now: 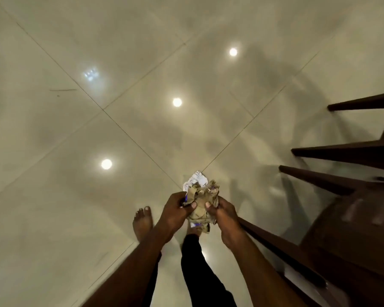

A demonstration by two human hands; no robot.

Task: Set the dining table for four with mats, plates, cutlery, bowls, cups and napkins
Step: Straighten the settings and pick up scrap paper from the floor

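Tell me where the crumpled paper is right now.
The crumpled paper is low in the head view, gripped between the left hand and right hand above the tiled floor, left of the dark wooden chairs.

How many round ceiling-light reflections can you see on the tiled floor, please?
3: one light reflection farthest away, one mid-floor, one nearest, left of the hands. Others may lie outside the view.

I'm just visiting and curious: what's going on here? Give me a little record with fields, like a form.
setting: glossy tiled floor reflecting ceiling lights
held item: crumpled paper wad, brown and white
left hand: grips the wad's left side
right hand: grips its right side
nearby: dark wooden chairs on the right
person: barefoot, dark trousers, standing
table settings: none in view
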